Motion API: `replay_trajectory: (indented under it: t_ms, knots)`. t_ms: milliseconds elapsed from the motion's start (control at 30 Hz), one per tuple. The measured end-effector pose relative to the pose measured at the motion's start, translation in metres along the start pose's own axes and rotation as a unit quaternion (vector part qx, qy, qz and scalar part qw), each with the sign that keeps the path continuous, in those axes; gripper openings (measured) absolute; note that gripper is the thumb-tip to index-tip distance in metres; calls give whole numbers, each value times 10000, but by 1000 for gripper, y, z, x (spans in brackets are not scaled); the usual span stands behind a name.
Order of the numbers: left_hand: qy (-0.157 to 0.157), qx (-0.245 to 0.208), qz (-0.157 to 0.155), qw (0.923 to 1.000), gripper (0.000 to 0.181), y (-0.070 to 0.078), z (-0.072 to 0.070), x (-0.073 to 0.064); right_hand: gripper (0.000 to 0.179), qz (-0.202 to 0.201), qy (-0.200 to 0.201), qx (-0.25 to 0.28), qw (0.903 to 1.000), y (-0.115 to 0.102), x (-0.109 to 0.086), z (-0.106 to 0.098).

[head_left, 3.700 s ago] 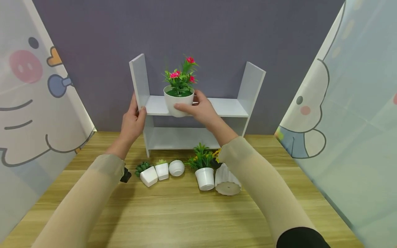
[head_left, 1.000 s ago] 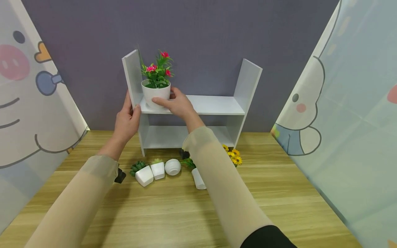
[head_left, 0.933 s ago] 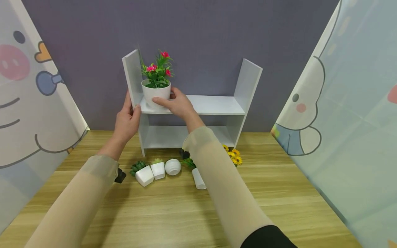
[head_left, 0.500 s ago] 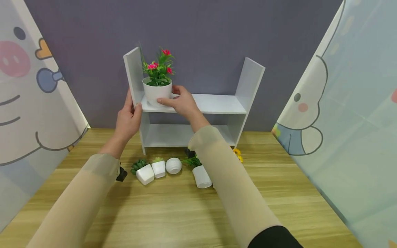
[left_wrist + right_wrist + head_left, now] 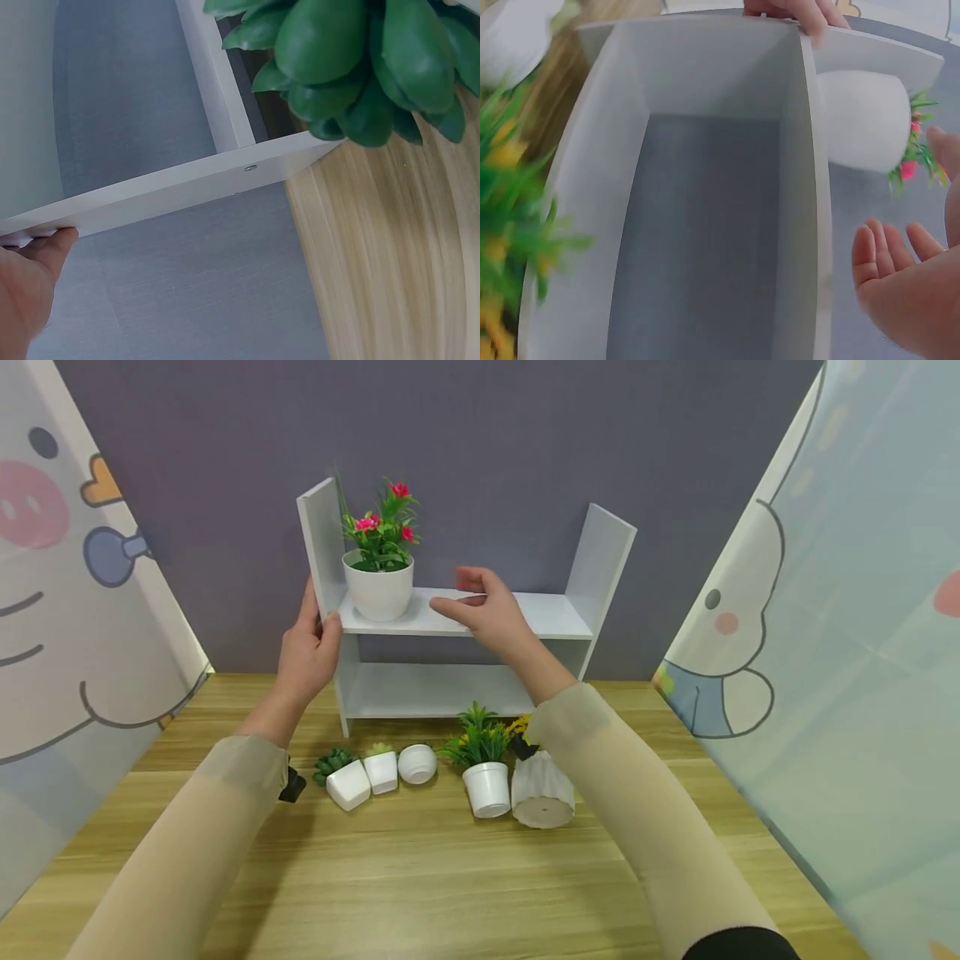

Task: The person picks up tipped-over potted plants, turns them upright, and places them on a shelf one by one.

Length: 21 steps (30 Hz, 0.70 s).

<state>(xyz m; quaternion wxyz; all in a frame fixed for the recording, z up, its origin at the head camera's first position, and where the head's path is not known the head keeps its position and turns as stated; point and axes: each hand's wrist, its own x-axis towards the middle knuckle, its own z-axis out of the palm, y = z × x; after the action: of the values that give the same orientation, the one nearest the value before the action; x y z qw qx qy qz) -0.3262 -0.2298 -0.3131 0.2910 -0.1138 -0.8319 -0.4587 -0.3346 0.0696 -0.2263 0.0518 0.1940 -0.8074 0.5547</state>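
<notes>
A white flowerpot with pink flowers (image 5: 378,593) stands upright on the upper board of the white shelf (image 5: 420,689), close to its left side panel. My left hand (image 5: 306,652) holds that panel's front edge, thumb in front and fingers along its outer side; in the left wrist view, fingertips (image 5: 64,238) touch the panel. To the right of the flowerpot, my right hand (image 5: 491,614) hovers over the upper board with nothing in it. Its thumb and fingers are spread apart, and the right wrist view shows a gap between them and the pot.
In front of the shelf, on the wooden table (image 5: 420,893), lie two small potted succulents (image 5: 348,785), a round white pot (image 5: 417,764), a potted green plant (image 5: 487,789) and a ribbed white pot with yellow flowers (image 5: 543,797). A grey wall (image 5: 480,460) stands behind.
The flowerpot has gone from mid-shelf to the left end of the upper board. My right hand has let go of it and drawn back to the right. My left hand keeps its hold.
</notes>
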Motion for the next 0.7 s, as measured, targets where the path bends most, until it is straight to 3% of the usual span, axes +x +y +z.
replay_trajectory:
  t_ms: [200,367,700]
  knots:
    - [-37,34,-19,10000,70,0,0,0,76,193,-74,-496,9986,21,-39,-44]
    - [-50,24,-23,10000,69,1,-1,0,77,518,-359,-771,9950,47,-72,-75]
    - [-105,10,-87,9999,69,0,0,0,71,667,-729,-890,9911,94,-138,-105]
